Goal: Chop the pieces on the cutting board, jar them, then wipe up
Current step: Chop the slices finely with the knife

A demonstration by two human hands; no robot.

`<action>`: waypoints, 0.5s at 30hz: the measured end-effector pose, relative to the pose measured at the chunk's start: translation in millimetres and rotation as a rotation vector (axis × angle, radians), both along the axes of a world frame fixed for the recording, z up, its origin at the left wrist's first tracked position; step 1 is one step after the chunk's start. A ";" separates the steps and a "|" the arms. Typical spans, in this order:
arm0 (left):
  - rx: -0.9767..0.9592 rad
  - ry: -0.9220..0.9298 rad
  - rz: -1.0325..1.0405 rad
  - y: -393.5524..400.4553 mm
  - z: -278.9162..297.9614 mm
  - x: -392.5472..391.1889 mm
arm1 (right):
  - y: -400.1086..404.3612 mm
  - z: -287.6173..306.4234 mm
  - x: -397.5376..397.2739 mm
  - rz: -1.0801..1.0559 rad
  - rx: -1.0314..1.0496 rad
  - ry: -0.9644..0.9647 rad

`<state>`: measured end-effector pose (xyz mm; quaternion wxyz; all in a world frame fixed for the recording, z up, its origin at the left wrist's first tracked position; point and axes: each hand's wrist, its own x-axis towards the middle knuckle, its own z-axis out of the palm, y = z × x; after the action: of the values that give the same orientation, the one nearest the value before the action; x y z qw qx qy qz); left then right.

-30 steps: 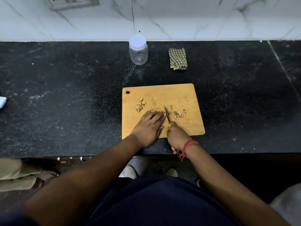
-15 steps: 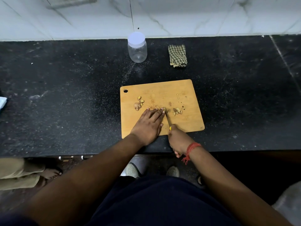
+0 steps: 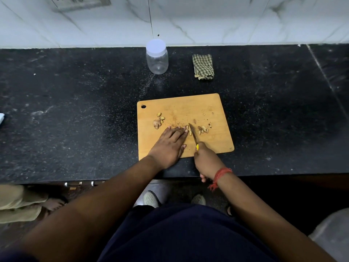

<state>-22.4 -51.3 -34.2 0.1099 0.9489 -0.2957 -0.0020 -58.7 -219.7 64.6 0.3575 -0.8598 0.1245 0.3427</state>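
Note:
A wooden cutting board (image 3: pixel 213 140) lies on the black counter. My left hand (image 3: pixel 170 144) rests flat on it, fingertips holding down a pale piece (image 3: pixel 188 129). My right hand (image 3: pixel 205 159) grips a yellow-handled knife (image 3: pixel 193 134), its blade angled beside that piece. Uncut pieces (image 3: pixel 158 121) lie at the board's left, chopped bits (image 3: pixel 203 129) to the right of the blade. A clear plastic jar (image 3: pixel 157 58) with a white lid stands behind the board. A folded checked cloth (image 3: pixel 203 67) lies to its right.
The black stone counter (image 3: pixel 75 110) runs wall to wall, with a marble backsplash and a socket plate (image 3: pixel 79 1) behind. A pale object (image 3: pixel 1 118) shows at the left edge. Another person's leg and foot (image 3: pixel 28 203) stand on the floor at left.
The knife blade has shifted slightly along the piece under my left fingertips. Both hands keep their places on the board; the view has tilted a little.

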 end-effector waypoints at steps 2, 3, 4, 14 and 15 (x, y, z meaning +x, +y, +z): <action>-0.007 -0.005 -0.003 0.1 0.6 0.1 | 4.2 -0.9 6.6 0.005 -0.004 0.007; -0.010 -0.006 -0.004 -0.1 0.6 0.1 | 6.0 -1.6 8.4 0.010 -0.010 0.008; -0.011 -0.008 -0.003 0.1 0.7 0.0 | 7.7 -2.4 9.6 0.013 -0.012 0.009; -0.013 -0.031 0.007 -0.3 -0.3 -1.3 | 10.9 -8.9 14.2 -0.001 -0.015 0.003; -0.016 -0.034 0.007 -0.3 -0.7 -1.3 | 11.2 -9.6 14.7 0.003 -0.018 0.006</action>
<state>-23.7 -51.6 -34.9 0.1125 0.9490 -0.2940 0.0171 -44.0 -208.6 55.0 0.3489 -0.8621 0.1274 0.3448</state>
